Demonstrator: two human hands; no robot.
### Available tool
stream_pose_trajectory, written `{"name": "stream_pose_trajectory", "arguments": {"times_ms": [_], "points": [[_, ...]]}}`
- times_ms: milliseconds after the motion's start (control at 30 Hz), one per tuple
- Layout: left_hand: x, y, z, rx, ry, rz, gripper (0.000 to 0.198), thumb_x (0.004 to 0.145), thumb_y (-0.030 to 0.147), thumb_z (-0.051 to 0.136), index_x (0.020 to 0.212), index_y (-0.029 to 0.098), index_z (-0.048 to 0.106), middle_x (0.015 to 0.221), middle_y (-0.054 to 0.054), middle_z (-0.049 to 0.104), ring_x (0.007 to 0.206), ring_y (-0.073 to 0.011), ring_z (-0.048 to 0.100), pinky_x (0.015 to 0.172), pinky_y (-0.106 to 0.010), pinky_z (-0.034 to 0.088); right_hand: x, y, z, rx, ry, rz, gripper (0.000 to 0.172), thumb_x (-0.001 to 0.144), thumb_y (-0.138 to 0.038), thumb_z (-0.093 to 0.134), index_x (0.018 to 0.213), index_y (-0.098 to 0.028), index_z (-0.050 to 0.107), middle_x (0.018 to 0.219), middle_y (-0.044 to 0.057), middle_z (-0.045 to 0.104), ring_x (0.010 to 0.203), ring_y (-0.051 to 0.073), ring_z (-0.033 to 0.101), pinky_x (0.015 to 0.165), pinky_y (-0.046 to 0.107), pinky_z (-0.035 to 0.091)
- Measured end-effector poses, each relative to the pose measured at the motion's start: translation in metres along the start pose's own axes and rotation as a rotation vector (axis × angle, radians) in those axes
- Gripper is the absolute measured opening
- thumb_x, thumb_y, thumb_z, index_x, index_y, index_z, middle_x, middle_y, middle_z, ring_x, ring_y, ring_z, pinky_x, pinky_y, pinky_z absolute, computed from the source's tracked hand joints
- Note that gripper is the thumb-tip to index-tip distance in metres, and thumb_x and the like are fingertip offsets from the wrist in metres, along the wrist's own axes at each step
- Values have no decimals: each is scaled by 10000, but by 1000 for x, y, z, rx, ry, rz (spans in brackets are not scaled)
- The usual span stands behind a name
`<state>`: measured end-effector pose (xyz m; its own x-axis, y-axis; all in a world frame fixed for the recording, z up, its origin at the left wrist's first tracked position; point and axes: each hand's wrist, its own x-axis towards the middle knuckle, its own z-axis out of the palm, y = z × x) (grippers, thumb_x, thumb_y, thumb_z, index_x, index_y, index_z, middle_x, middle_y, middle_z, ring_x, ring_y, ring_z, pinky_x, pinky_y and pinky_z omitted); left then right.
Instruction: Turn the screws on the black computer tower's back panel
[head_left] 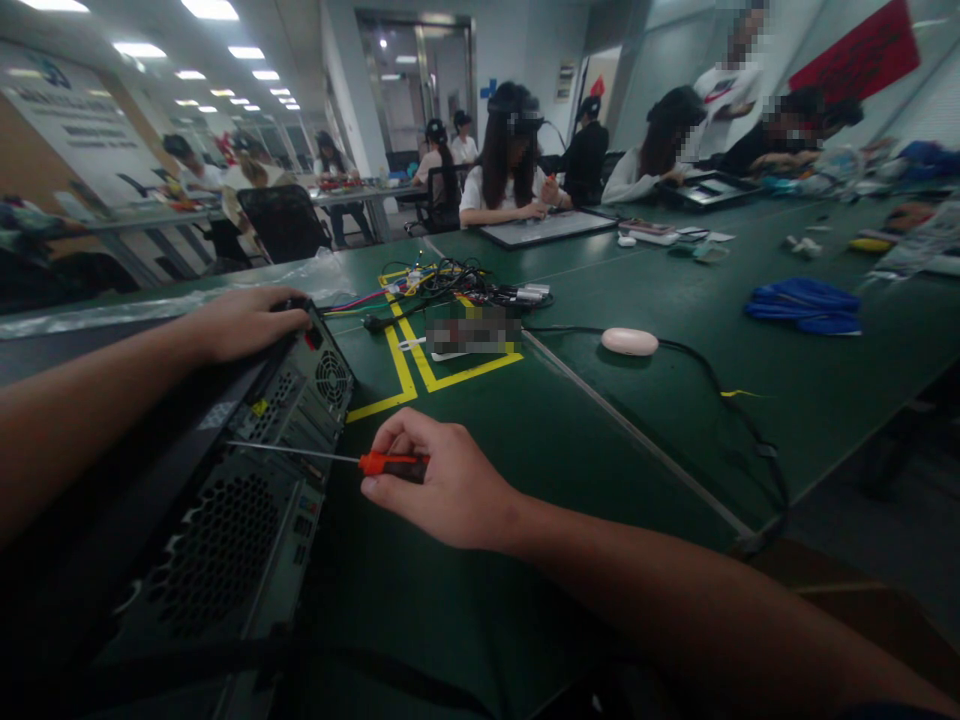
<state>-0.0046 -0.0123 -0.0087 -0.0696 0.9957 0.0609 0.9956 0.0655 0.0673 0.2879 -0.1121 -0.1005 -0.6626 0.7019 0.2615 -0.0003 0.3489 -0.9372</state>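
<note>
A black desktop computer case [82, 440] lies at the left, its metal back panel with vents and ports facing right. My left hand [244, 322] rests on the case's far back corner, fingers stretched out and the thumb along the edge. In my right hand [450, 485], closed round its handle, is an orange and black screwdriver [390, 465]. The long thin shaft points left, and its tip meets the upper edge of the back panel, about midway along. Whether the tip sits in a screw is too small to tell.
Beyond the case lies a tangle of cables [450, 285] by yellow tape marks [405, 365]. A pale oval cable switch [630, 342] and a blue cloth-like bundle [802, 305] lie to the right. People sit working across the green table [600, 430].
</note>
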Motion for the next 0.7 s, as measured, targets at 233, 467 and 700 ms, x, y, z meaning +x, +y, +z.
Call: {"name": "stream_pose_trajectory", "arguments": {"times_ms": [233,467,700], "points": [[-2,3,-1,-18,-7,-2,833,772,602,319,1371,81,571,1389,-170,600,1282,-343,554,1137,-468,381,0,0,0,-2,3,1,194,854,-284,700,976,-201,574,883,4,658,784,139,620,713,282,495],[-1,2,-1,-15,-3,-6,803,781,601,328,1355,105,592,1368,-166,619,1250,-351,576,1116,-482,404,0,0,0,-4,8,-17,189,856,-292,704,957,-202,573,865,-3,648,767,136,614,704,277,489],[1,-3,1,-18,-4,-9,810,782,614,338,1374,116,578,1386,-146,610,1249,-339,580,1114,-461,412,0,1,0,-3,22,4,205,867,-330,715,976,-199,601,890,2,668,789,138,627,730,283,495]]}}
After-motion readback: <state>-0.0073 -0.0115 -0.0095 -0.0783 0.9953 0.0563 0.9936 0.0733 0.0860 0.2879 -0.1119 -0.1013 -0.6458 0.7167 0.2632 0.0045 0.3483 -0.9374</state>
